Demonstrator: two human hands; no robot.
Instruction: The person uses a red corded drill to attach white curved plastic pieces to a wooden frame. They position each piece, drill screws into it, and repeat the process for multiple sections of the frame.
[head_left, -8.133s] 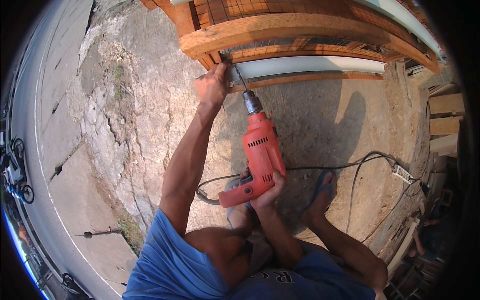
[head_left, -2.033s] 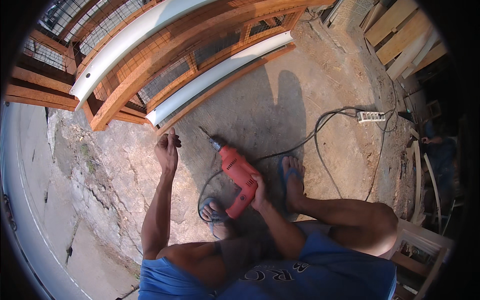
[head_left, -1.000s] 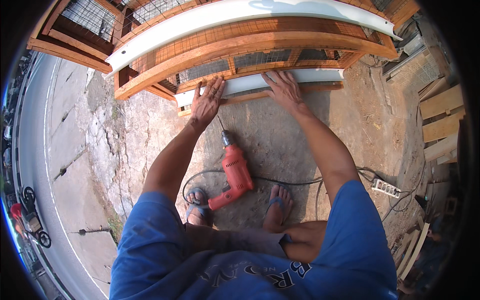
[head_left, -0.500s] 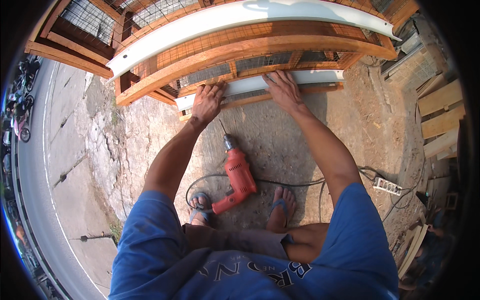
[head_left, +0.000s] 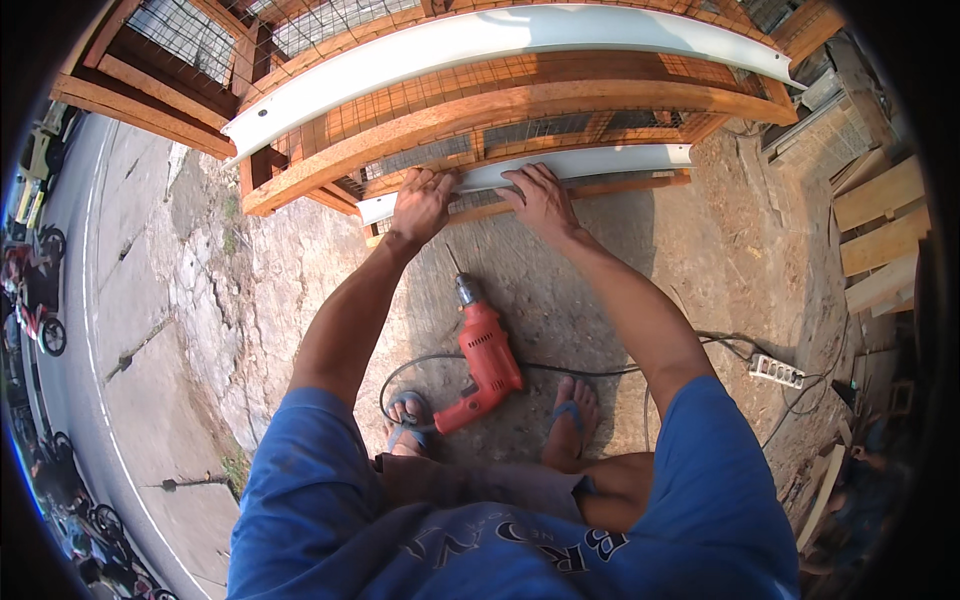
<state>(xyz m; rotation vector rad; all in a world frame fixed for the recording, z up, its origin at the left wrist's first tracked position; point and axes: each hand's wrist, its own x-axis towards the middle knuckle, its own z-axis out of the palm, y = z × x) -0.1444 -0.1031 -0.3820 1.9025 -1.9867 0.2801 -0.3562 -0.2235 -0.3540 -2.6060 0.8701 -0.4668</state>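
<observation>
My left hand (head_left: pixel 422 203) and my right hand (head_left: pixel 541 202) both rest on a long white half-pipe trough (head_left: pixel 610 162) fixed low on a wooden cage with wire mesh (head_left: pixel 520 95). The fingers of each hand curl over the trough's near edge, close to its left end. A red corded drill (head_left: pixel 484 358) lies on the dirt ground between my sandalled feet, bit pointing toward the cage. No hand touches it.
A second, larger white trough (head_left: pixel 480 40) runs along the cage higher up. A white power strip (head_left: pixel 777 371) and black cable lie on the ground at right. Wooden planks (head_left: pixel 880 230) are stacked at far right. A road with parked motorbikes (head_left: pixel 40 300) curves along the left.
Eight seconds ago I drilled into the cage with the drill in my right hand. The drill then went down on the ground and both hands moved onto the lower trough, where they stay.
</observation>
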